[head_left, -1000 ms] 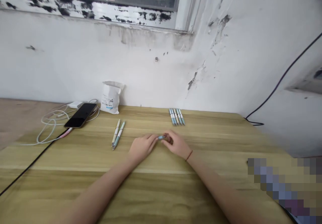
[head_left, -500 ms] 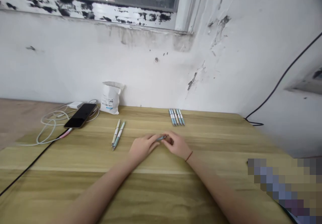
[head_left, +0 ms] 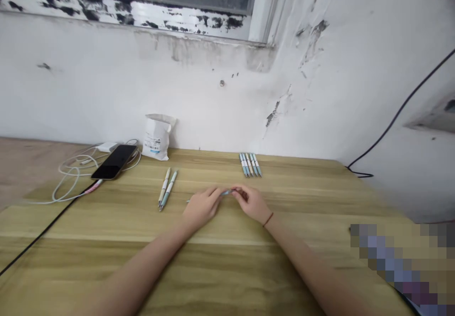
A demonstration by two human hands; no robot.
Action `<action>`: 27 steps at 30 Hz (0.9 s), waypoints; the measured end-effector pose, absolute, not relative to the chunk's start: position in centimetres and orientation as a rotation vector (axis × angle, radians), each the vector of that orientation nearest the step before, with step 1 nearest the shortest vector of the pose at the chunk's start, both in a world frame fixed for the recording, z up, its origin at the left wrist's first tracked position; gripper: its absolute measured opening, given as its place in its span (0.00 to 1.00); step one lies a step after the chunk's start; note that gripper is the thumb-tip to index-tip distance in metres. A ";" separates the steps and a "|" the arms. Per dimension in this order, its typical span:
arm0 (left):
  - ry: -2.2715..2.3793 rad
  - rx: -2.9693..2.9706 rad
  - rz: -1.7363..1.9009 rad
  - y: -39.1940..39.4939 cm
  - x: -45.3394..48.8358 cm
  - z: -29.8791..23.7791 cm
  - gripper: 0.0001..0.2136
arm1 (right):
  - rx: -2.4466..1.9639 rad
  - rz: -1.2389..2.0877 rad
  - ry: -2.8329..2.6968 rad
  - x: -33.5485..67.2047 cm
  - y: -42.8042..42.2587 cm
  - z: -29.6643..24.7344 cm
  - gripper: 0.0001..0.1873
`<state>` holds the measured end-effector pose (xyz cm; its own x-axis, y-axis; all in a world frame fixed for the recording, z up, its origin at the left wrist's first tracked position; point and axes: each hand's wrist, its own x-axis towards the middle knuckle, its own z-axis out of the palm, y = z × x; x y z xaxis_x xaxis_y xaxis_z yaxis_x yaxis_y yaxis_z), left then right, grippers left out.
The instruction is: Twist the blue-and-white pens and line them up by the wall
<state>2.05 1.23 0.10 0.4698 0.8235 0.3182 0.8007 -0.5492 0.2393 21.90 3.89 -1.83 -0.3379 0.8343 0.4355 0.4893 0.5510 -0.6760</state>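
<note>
One blue pen [head_left: 226,193]: my left fingers [head_left: 213,193] gripped it along the middle, apparently for steadiness, while my right fingers [head_left: 241,188] pinched one end

Far left corner of the bench [head_left: 220,273], and a phone [head_left: 114,162] is laid among cords [head_left: 93,188]. Just right, at the far edge, a packet [head_left: 155,139] is stood; two pens [head_left: 168,191] are laid before it. Further right, a row of pens [head_left: 250,165] is set near that edge. Mid-bench, before the row, a single pen [head_left: 226,193] is held between left hand [head_left: 202,207] and right hand [head_left: 251,203].
</note>
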 end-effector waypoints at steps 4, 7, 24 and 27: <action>1.443 2.698 0.514 1.2 2.1 0.2 0.20 | -1.049 0.598 -2.002 21.7 3.8 -1.7 0.10; 1.466 2.670 0.487 1.0 2.1 0.4 0.21 | -1.055 0.625 -1.998 21.7 3.8 -1.6 0.10; 1.484 2.660 0.474 1.0 2.3 0.5 0.17 | -1.064 0.686 -1.979 21.8 3.7 -1.6 0.10; 1.513 2.647 0.449 1.0 2.2 0.4 0.18 | -1.047 0.727 -1.973 21.6 3.6 -1.5 0.09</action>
<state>2.23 1.04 0.41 0.4758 0.8514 0.2206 0.8340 -0.5164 0.1943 21.59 3.59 -1.51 -0.3635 0.8577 0.3635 0.4170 0.4988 -0.7598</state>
